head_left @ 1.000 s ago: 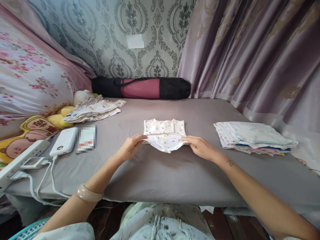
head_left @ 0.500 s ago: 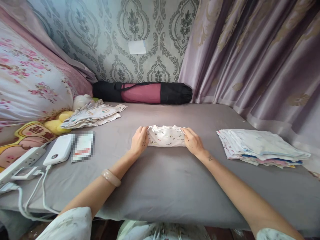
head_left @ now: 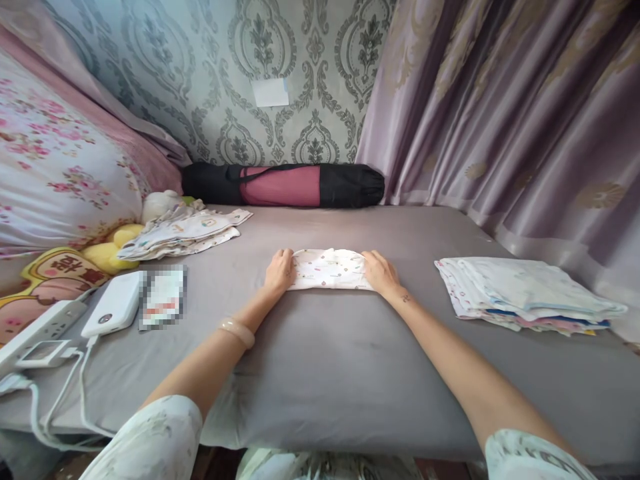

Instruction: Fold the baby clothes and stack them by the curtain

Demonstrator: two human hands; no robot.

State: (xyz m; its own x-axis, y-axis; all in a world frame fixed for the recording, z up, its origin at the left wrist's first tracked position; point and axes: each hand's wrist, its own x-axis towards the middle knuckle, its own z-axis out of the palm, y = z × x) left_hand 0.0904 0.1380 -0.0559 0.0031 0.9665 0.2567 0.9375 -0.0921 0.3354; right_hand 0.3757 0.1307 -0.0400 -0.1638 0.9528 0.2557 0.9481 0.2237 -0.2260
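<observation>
Left hand (head_left: 280, 272) and right hand (head_left: 383, 273) each had an end of the printed cloth (head_left: 330, 270) pinched, mid-bed on the grey sheet (head_left: 330, 373). Cloth was already down to a narrow band, top edge slightly uneven. Folded stack (head_left: 530, 283) sat well apart at right; looser cloth pile (head_left: 187, 233) at far left looked unfolded.
</observation>
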